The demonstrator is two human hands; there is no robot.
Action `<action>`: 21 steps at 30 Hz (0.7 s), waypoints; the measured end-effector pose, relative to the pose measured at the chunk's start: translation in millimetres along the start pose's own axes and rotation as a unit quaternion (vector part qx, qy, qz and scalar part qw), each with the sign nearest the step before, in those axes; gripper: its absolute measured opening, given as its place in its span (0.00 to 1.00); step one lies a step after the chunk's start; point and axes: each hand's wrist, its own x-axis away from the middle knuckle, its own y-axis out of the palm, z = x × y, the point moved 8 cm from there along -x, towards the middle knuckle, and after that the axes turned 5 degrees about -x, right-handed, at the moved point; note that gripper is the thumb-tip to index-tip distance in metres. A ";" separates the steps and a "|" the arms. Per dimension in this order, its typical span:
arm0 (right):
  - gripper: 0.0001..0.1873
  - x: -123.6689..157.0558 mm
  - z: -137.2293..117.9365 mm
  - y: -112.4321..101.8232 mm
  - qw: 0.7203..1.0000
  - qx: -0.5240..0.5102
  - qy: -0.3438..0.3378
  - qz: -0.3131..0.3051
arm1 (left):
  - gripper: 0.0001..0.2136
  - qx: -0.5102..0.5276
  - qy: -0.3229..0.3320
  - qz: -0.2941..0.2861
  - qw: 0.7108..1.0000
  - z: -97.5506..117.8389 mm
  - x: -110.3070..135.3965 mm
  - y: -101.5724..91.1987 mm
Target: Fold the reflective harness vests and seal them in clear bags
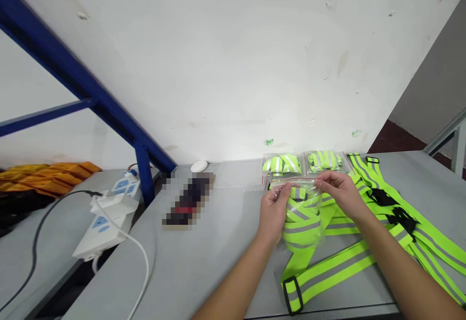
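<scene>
A clear zip bag (302,218) with a folded neon yellow-green reflective strap inside hangs upright between my hands. My left hand (274,213) pinches the bag's upper left edge. At its upper right corner, by the red-lined zip, the fingers of my right hand (340,191) are closed on the plastic. Below and to the right, loose reflective straps (342,261) with grey stripes and black buckles spread over the table, partly hidden by my right forearm. Behind the held bag lie two more filled bags, one on the left (282,164) and one on the right (324,160).
The grey table (225,242) meets a white wall. A phone-like blurred item (189,201) and a white oval object (199,166) lie to the left. Beyond are a blue metal frame (145,174), a white power strip (105,227) with cables, and orange folded material (54,179).
</scene>
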 end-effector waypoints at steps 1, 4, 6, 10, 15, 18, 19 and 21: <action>0.11 -0.3 1.0 -0.1 1.000 -0.004 0.003 -0.002 | 0.18 -0.002 0.008 0.001 1.000 1.0 -0.3 -0.2; 0.12 -0.9 6.4 0.1 0.999 -0.013 0.031 -0.021 | 0.17 -0.021 0.045 0.003 0.999 6.1 -1.0 -0.8; 0.12 -0.5 8.3 0.7 0.998 -0.020 0.045 -0.041 | 0.17 -0.039 0.070 0.004 0.997 9.1 -1.1 -1.3; 0.11 1.2 5.1 0.3 0.996 -0.037 0.037 -0.071 | 0.17 -0.070 0.093 0.008 0.993 11.1 -1.0 -2.7; 0.10 1.6 0.2 -1.5 0.996 -0.052 0.009 -0.072 | 0.16 -0.094 0.126 0.021 0.987 16.8 -0.1 -4.7; 0.09 0.8 -3.8 -1.8 0.996 -0.059 -0.016 -0.061 | 0.15 -0.084 0.127 0.041 0.988 16.9 -2.2 -9.7; 0.09 0.6 -5.2 -1.9 0.996 -0.059 -0.024 -0.059 | 0.15 -0.073 0.120 0.051 0.989 15.7 -3.5 -12.6; 0.09 0.5 -7.8 -3.1 0.997 -0.053 -0.036 -0.053 | 0.15 -0.051 0.103 0.065 0.991 13.2 -6.1 -17.6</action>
